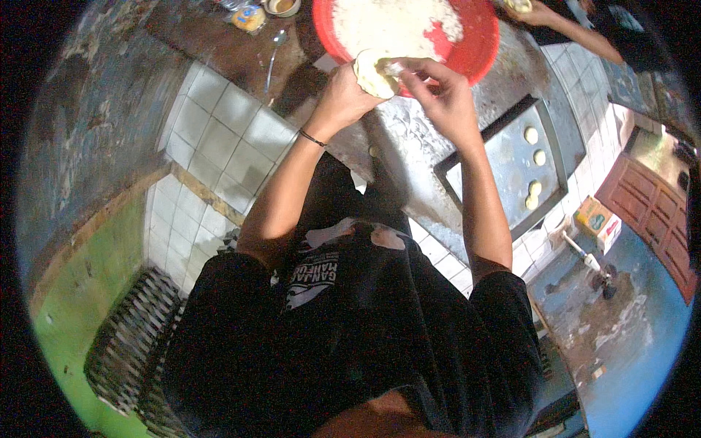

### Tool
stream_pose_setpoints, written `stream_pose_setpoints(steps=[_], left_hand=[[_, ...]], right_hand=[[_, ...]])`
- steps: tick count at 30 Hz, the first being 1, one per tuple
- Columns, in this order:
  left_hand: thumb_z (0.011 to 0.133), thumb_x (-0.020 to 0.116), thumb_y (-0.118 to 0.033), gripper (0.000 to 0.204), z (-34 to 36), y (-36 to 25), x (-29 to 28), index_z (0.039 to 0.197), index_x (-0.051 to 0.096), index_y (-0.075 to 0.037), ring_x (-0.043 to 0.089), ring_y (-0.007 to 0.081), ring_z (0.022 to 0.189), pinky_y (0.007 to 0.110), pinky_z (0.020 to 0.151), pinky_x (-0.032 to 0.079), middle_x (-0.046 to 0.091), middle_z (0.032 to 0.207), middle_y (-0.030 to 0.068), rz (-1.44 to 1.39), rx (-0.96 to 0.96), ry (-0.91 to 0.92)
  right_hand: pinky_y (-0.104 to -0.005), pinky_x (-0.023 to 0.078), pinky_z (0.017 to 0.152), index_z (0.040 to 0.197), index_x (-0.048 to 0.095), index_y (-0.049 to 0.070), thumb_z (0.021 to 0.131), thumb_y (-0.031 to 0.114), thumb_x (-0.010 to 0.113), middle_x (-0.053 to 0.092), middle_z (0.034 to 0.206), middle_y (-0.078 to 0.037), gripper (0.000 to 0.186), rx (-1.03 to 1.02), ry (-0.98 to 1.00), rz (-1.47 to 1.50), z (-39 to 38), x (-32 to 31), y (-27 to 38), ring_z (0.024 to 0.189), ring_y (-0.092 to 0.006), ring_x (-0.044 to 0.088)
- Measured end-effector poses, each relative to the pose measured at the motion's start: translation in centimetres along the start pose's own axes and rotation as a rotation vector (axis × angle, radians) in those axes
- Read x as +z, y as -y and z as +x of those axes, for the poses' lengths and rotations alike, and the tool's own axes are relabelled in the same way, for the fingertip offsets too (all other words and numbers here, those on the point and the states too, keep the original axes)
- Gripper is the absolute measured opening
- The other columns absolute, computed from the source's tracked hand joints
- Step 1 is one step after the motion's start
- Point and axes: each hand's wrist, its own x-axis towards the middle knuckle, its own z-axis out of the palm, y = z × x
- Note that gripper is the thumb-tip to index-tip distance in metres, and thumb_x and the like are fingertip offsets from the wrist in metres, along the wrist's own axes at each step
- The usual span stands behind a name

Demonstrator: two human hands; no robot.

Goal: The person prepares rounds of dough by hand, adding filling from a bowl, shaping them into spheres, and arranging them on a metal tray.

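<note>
My left hand (347,98) holds a pale yellow dough piece (372,80) with an uneven rim, cupped at its fingertips above the near edge of a red basin (475,62) of white crumbly mixture (380,22). My right hand (442,102) is beside it, thumb and index finger closed at the dough, around a small whitish thing (394,71) too small to name. To the right, on the floured counter (409,153), a dark-rimmed metal tray (482,175) carries several pale dough rounds (539,157).
Another person's hand (534,13) holds a pale piece at upper right. A small bowl (282,7), a yellow packet (248,20) and a spoon (274,58) lie upper left. A tiled ledge (226,117), a carton (597,225) and a reddish wooden door (650,204) surround the counter.
</note>
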Motion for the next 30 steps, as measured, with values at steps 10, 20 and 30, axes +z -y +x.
stream_pose_setpoints(steps=[10, 20, 30], left_hand=[[0.077, 0.089, -0.021, 0.052, -3.2, -6.4, 9.9, 0.12, 0.068, 0.0, 0.072, 0.022, 0.101, 0.038, 0.091, 0.057, 0.076, 0.109, 0.0123, 0.01, 0.137, 0.314], [0.089, 0.085, -0.031, 0.053, -7.7, -13.6, 17.4, 0.128, 0.064, -0.002, 0.069, 0.0134, 0.089, 0.028, 0.077, 0.056, 0.074, 0.096, 0.0037, -0.328, 0.02, 0.701], [0.102, 0.061, -0.027, 0.032, -10.6, -17.2, 23.2, 0.123, 0.062, -0.004, 0.047, 0.0, 0.062, 0.017, 0.051, 0.036, 0.058, 0.079, -0.0059, -0.439, -0.184, 0.572]], right_hand=[[-0.0432, 0.05, 0.103, 0.142, 0.064, 0.015, 0.079, 0.021, 0.084, 0.056, 0.132, -0.015, 0.066, -0.218, 0.019, -0.457, -12.8, -11.6, 4.8, 0.122, -0.0365, 0.055], [-0.0327, 0.061, 0.077, 0.111, 0.076, -0.001, 0.082, 0.019, 0.088, 0.073, 0.093, -0.013, 0.037, 0.17, -0.126, 0.219, -21.8, -17.3, 0.5, 0.084, -0.0178, 0.07], [-0.0404, 0.058, 0.086, 0.138, 0.064, 0.01, 0.073, 0.036, 0.093, 0.06, 0.124, -0.016, 0.076, -0.277, -0.133, -0.371, -26.4, -20.3, 3.9, 0.117, -0.0291, 0.059]])
